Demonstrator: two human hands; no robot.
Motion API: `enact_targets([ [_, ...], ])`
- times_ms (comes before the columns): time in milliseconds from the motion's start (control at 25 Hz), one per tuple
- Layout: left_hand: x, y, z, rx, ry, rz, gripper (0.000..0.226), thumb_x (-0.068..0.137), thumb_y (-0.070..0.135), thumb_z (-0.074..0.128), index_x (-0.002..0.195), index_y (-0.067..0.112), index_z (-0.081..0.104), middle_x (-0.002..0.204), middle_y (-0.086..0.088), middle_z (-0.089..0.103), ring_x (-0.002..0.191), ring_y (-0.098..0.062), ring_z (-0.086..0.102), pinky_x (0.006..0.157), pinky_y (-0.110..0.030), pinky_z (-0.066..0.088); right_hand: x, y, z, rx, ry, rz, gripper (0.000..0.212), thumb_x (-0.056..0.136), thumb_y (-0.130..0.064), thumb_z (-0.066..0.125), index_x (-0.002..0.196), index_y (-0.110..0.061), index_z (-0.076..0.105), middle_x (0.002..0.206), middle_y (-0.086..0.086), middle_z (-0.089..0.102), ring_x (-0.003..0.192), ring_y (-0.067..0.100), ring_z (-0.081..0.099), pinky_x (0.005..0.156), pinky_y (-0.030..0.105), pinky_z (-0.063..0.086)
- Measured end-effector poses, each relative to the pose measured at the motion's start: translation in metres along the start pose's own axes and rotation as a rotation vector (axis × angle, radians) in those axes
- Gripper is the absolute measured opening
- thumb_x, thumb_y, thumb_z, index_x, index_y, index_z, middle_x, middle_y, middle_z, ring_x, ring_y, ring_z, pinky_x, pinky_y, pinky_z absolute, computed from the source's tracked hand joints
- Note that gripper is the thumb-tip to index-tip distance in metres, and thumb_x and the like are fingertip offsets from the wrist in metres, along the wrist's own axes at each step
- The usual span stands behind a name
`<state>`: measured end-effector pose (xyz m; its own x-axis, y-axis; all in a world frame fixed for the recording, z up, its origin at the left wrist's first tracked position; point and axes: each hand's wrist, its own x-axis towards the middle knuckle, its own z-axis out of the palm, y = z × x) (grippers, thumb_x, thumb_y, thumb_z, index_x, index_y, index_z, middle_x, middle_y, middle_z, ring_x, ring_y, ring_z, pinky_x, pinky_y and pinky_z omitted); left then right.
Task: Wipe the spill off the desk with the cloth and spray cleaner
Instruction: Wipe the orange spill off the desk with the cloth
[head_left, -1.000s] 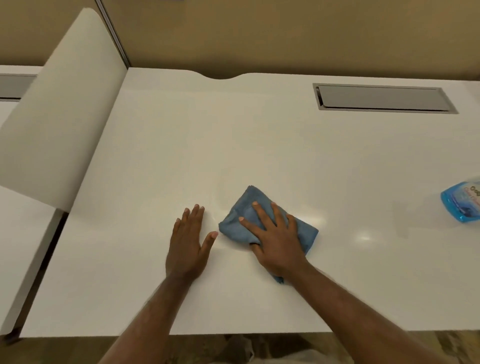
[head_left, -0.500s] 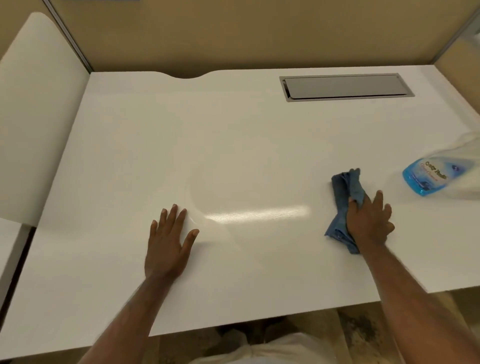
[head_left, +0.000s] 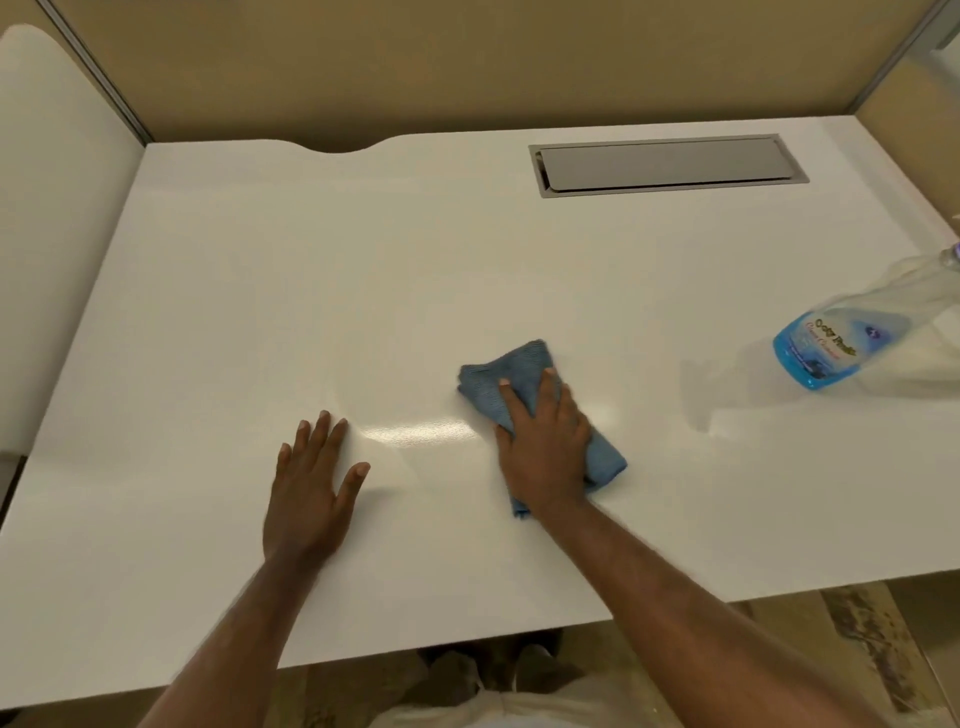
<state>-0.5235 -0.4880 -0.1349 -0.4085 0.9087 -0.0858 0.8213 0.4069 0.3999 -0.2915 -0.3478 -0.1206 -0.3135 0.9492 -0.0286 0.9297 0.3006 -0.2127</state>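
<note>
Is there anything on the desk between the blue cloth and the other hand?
No. Only bare desk lies between the cloth under the right hand and the flat left hand. The bottle is off to the right.

Blue cleaner btl (head_left: 815, 353) far rt, grey cable hatch (head_left: 665, 165) nr back.

The forearms behind the left hand (head_left: 306, 499) and the right hand (head_left: 545, 452) were left uncovered. A pale garment (head_left: 545, 709) was worn, seen below both wrists.

Blue cloth (head_left: 519, 382), white desk (head_left: 311, 291), grey hatch (head_left: 665, 165), blue-label btl (head_left: 826, 348)
</note>
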Motion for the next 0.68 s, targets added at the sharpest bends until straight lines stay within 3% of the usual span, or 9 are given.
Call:
enact_targets([
  [120,-0.002,0.001,-0.002,-0.104,0.028,-0.019,0.077,0.089,0.061,0.015,0.152,0.017,0.024,0.161,-0.001,0.021,0.146,-0.008,0.007,0.118,-0.026,-0.001,-0.020,-0.062,0.015,0.088,-0.058,-0.212,0.058,0.090,-0.040,0.051,0.145,-0.035,0.034,0.161,0.019,0.013,0.143,0.043,0.020,0.110,0.058,0.022],
  [240,-0.003,-0.002,-0.001,-0.206,0.070,-0.090,0.082,0.087,0.067,0.018,0.153,0.017,0.019,0.160,-0.004,0.023,0.147,-0.016,0.016,0.118,-0.032,0.009,-0.040,-0.094,0.028,0.039,-0.094,-0.320,0.063,0.085,-0.043,0.057,0.144,-0.036,0.035,0.161,0.016,0.015,0.143,0.044,0.022,0.109,0.063,0.024],
  [360,-0.002,-0.005,0.002,-0.200,0.071,-0.099,0.083,0.086,0.068,0.019,0.153,0.019,0.017,0.160,-0.005,0.024,0.148,-0.020,0.017,0.118,-0.036,0.012,-0.033,-0.078,0.025,-0.035,-0.038,-0.221,0.063,0.080,-0.041,0.062,0.139,-0.036,0.041,0.159,0.012,0.023,0.140,0.040,0.033,0.103,0.058,0.036],
  [520,0.001,0.003,0.004,-0.156,0.043,-0.025,0.079,0.089,0.062,0.019,0.153,0.016,0.017,0.160,-0.003,0.023,0.148,-0.012,0.011,0.119,-0.028,0.002,0.001,-0.021,0.012,-0.046,-0.016,0.001,0.059,0.088,-0.029,0.053,0.144,-0.035,0.034,0.162,0.010,0.012,0.144,0.038,0.022,0.107,0.055,0.027],
  [680,0.006,0.036,0.011,-0.176,0.009,0.074,0.081,0.089,0.065,0.018,0.153,0.015,0.017,0.159,0.005,0.018,0.147,-0.007,0.007,0.117,-0.020,-0.006,0.024,0.054,-0.009,-0.060,0.018,0.224,0.057,0.090,-0.029,0.050,0.145,-0.035,0.034,0.161,0.011,0.016,0.143,0.038,0.022,0.104,0.053,0.027],
])
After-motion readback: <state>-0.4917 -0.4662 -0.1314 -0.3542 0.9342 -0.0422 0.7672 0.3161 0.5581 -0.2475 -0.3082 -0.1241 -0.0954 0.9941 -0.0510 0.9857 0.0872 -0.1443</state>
